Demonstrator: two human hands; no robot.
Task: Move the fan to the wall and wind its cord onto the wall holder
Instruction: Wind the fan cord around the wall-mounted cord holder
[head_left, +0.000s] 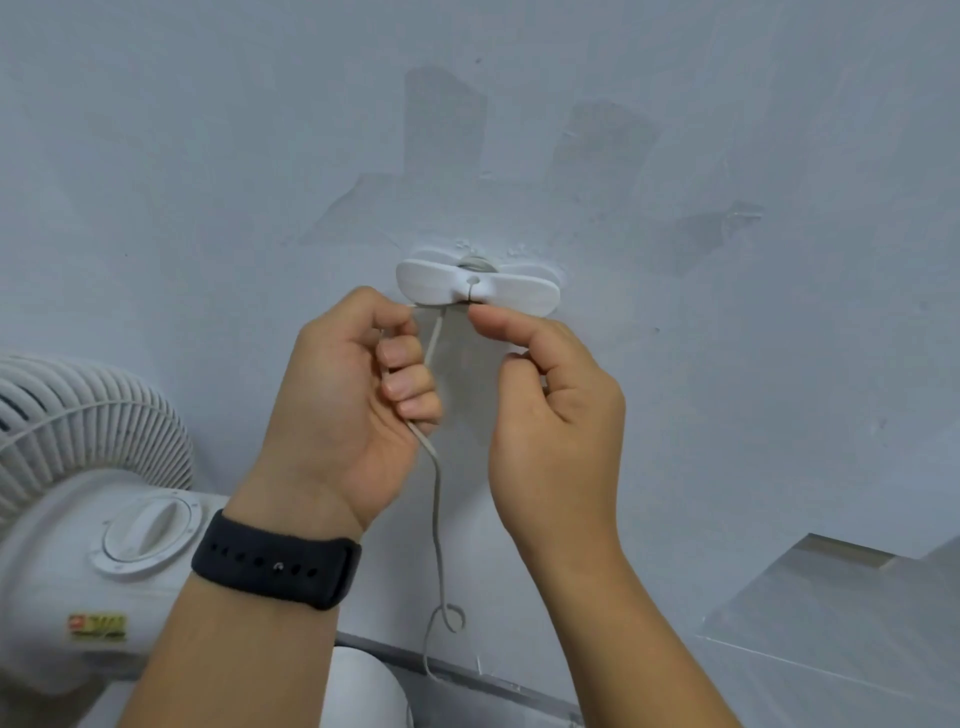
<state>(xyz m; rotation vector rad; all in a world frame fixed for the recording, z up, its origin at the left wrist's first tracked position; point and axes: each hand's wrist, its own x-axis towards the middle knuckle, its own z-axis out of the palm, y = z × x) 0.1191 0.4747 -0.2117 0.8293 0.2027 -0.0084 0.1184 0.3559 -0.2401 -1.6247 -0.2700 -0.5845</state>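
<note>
A white winged cord holder (519, 290) is stuck to the pale wall (727, 156), with turns of grey cord around its hub. My left hand (343, 415), a black watch band on its wrist, is closed around the grey cord (438, 519) just below the holder's left wing. The cord hangs from that fist, loops once and drops toward the floor. My right hand (550, 405) pinches the cord right under the holder's middle notch. The white fan (78, 519) stands at the lower left by the wall, its grille and round dial showing.
The fan's round white base (369, 691) sits below my left forearm. A dark skirting strip (493, 686) runs along the wall's foot. A grey tiled floor patch (831, 613) shows at lower right. The wall paint is patchy around the holder.
</note>
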